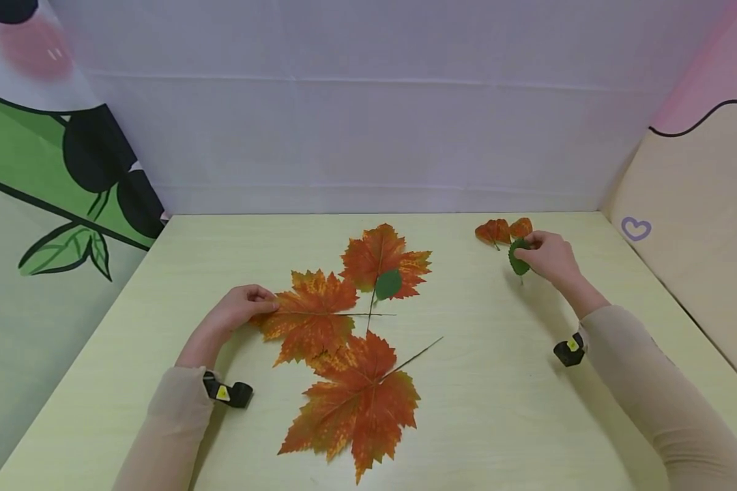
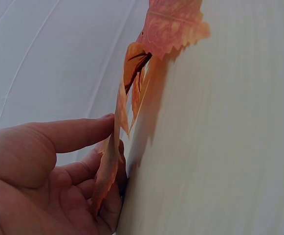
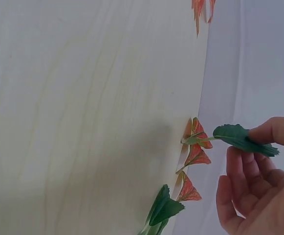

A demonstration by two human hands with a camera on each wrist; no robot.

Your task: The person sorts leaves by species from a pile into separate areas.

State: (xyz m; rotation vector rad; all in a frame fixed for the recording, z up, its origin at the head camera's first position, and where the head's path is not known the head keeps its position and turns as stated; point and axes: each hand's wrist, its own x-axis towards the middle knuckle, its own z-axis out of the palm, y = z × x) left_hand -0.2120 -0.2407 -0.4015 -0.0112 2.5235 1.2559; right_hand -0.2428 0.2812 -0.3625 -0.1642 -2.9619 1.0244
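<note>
My left hand (image 1: 236, 310) pinches the edge of an orange maple leaf (image 1: 316, 315) between thumb and fingers. The left wrist view shows that leaf's edge (image 2: 111, 161) raised off the tabletop. Two more maple leaves lie by it, one behind (image 1: 377, 256) and one in front (image 1: 368, 402). On the rear one rests a small green leaf (image 1: 388, 284). Above the back right of the table, my right hand (image 1: 553, 258) pinches a green leaf with a toothed edge (image 3: 239, 138), its stem free. Small orange leaves (image 1: 493, 232) lie just beyond this hand.
Green leaves (image 3: 163, 208) lie on the table near the small orange ones in the right wrist view. A pale wood table (image 1: 467, 409) meets a plain light backdrop (image 1: 368, 136) at its rear edge. Printed panels stand left (image 1: 49, 341) and right (image 1: 700, 239).
</note>
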